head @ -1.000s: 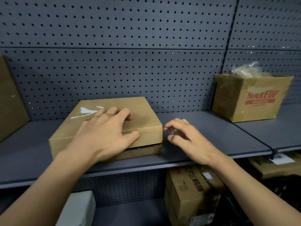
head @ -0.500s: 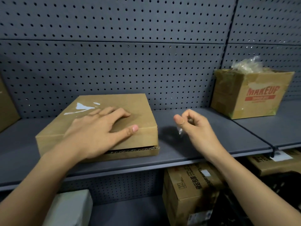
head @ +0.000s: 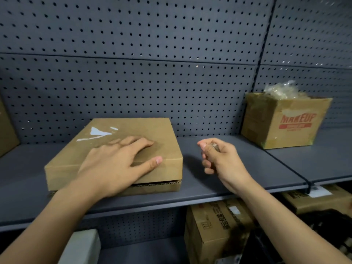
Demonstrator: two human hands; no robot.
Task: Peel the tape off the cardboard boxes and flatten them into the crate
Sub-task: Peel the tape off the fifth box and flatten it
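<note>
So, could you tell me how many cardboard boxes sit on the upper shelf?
3: flat box under the left hand, MAKEUP box at right, partial box at left edge. More may be hidden.

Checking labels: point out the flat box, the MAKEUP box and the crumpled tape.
flat box (head: pixel 142 128): head view, bare top face.
MAKEUP box (head: pixel 297 134): head view, printed front face.
crumpled tape (head: pixel 214 146): head view, exposed glossy part.

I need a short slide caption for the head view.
Left hand rests on box on shelf; right hand pinches crumpled tape.
</note>
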